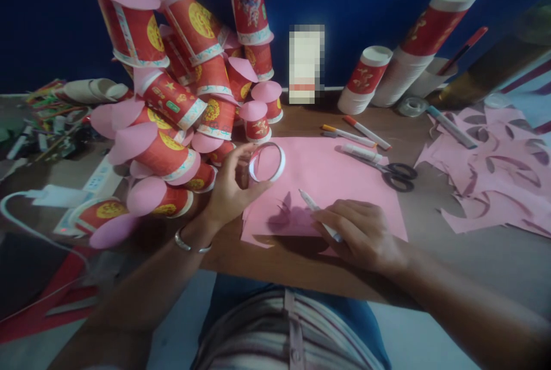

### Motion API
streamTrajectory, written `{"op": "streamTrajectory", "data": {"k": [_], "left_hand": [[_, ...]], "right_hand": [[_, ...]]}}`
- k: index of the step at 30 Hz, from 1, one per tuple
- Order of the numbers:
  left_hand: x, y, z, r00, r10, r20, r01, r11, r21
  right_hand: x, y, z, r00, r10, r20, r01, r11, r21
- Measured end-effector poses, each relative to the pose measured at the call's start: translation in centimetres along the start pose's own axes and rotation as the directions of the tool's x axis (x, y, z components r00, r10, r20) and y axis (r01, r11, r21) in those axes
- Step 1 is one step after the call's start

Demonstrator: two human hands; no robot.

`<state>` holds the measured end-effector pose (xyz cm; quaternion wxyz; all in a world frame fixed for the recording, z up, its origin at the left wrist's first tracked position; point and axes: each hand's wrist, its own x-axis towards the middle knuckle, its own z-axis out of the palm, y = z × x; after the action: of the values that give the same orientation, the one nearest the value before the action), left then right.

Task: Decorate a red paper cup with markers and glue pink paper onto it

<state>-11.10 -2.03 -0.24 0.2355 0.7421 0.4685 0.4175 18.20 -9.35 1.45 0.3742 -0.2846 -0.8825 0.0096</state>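
My left hand (227, 189) grips a round tape roll (280, 170) by its side, tilted above a sheet of pink paper (331, 178). The roll has a white inner ring, and the pink sheet shows through its hole. In my right hand (364, 235) is a marker (310, 202), its pale tip pointing up and left over the paper. Shadows of the roll and hands fall on the sheet. Black-handled scissors (398, 176) lie at the sheet's right edge, beside a capped white marker (359, 153).
Red paper-cup lanterns (172, 94) with pink cone tops are heaped at the left. Pink paper offcuts (495, 169) cover the right side. Stacked cups (402, 74), another tape roll (413, 106) and orange markers (365, 132) are at the back. A power strip (101, 178) with a white cable is at left.
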Motion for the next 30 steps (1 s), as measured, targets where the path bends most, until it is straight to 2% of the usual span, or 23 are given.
{"op": "streamTrajectory", "data": {"k": [4, 8, 13, 22, 30], "left_hand": [[-0.2, 0.7, 0.6, 0.985, 0.124, 0.118, -0.147, 0.967, 0.209], [-0.2, 0.3, 1.0, 0.969, 0.178, 0.17, -0.224, 0.927, 0.3], [-0.1, 0.1, 1.1, 0.967, 0.147, 0.207, -0.212, 0.916, 0.34], [-0.1, 0.1, 1.3, 0.969, 0.128, 0.211, -0.199, 0.911, 0.36], [-0.1, -0.1, 1.4, 0.966, 0.155, 0.209, -0.224, 0.905, 0.363]], "right_hand": [[0.3, -0.2, -0.2, 1.0, -0.005, -0.009, 0.005, 1.0, -0.016], [0.4, -0.2, -0.1, 0.999, -0.026, -0.035, 0.025, 0.999, -0.024], [0.3, -0.1, -0.1, 0.999, -0.026, -0.033, 0.025, 0.999, -0.024], [0.4, -0.1, -0.1, 1.0, -0.013, -0.018, 0.013, 1.0, -0.019], [0.1, 0.0, 0.1, 1.0, -0.013, -0.006, 0.013, 1.0, -0.008]]}}
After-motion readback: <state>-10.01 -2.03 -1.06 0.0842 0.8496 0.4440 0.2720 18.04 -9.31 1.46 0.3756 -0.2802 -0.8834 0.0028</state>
